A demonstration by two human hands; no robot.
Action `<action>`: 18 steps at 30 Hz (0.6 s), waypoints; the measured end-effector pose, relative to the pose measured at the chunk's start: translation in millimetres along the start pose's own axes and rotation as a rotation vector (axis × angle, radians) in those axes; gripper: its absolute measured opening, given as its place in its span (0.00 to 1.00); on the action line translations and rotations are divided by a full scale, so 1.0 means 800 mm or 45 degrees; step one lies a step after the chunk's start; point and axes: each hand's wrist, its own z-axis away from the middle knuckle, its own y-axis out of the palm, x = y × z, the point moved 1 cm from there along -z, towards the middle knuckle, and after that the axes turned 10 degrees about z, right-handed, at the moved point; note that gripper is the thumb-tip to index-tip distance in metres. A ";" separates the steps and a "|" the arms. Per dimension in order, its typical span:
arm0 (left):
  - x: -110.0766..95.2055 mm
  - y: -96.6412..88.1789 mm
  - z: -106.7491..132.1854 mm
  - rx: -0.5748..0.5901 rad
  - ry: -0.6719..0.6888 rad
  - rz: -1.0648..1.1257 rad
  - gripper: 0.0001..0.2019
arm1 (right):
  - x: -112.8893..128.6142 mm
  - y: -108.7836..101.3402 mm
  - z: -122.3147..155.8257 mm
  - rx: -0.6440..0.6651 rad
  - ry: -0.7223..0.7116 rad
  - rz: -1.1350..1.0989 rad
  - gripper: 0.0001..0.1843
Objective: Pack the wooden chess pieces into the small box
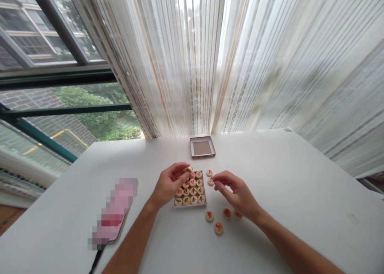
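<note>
My left hand [168,185] pinches a Chinese chess piece [189,169] between thumb and fingers, tilted above the far left corner of a square box [189,205]. Rows of round wooden pieces with red or black characters fill much of that box; my left fingers hide part of its far left side. To the right of the box, the fingertips of my right hand [235,192] close at the edge of a red-marked piece [211,181] at the tabletop. Another red piece [209,173] lies just beyond it.
Several loose red pieces, including one marked piece [219,228], lie right of the box's near corner. A shallow box lid [203,147] rests at the table's far side. On the left is a blurred pink object [118,210] with a dark cord. Curtains [192,66] hang behind the white table [288,166].
</note>
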 end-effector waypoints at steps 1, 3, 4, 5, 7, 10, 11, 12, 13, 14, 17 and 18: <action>0.001 0.000 0.000 -0.007 0.003 0.016 0.16 | 0.001 0.000 0.000 -0.002 0.004 0.005 0.08; 0.002 0.001 -0.001 -0.017 0.005 0.029 0.15 | 0.002 0.000 0.000 -0.005 0.014 0.015 0.08; 0.001 0.002 -0.001 -0.020 0.005 0.024 0.14 | 0.002 -0.001 0.000 -0.005 0.021 0.020 0.08; 0.001 0.003 -0.001 -0.020 0.004 0.011 0.13 | 0.003 -0.001 0.001 -0.005 0.028 0.024 0.09; -0.002 0.005 -0.001 -0.022 0.003 -0.022 0.11 | 0.003 -0.001 0.001 -0.004 0.038 0.030 0.09; -0.004 0.007 0.000 -0.044 0.003 -0.043 0.11 | 0.003 -0.002 0.001 -0.012 0.044 0.029 0.09; -0.004 0.007 0.000 -0.054 -0.002 -0.045 0.12 | 0.002 -0.003 0.001 -0.018 0.044 0.025 0.09; -0.003 0.007 0.000 -0.063 -0.010 -0.047 0.12 | 0.002 -0.004 0.000 -0.024 0.046 0.021 0.09; -0.002 0.007 0.000 -0.068 -0.022 -0.050 0.12 | 0.001 -0.004 0.000 -0.032 0.049 0.018 0.09; -0.001 0.006 0.000 -0.072 -0.035 -0.052 0.12 | 0.000 -0.005 -0.001 -0.040 0.054 0.017 0.09; 0.002 0.005 -0.001 -0.069 -0.076 -0.051 0.14 | -0.003 -0.007 -0.002 -0.061 0.067 0.020 0.08; 0.003 0.004 -0.001 -0.058 -0.089 -0.050 0.15 | -0.003 -0.007 -0.003 -0.065 0.070 0.019 0.08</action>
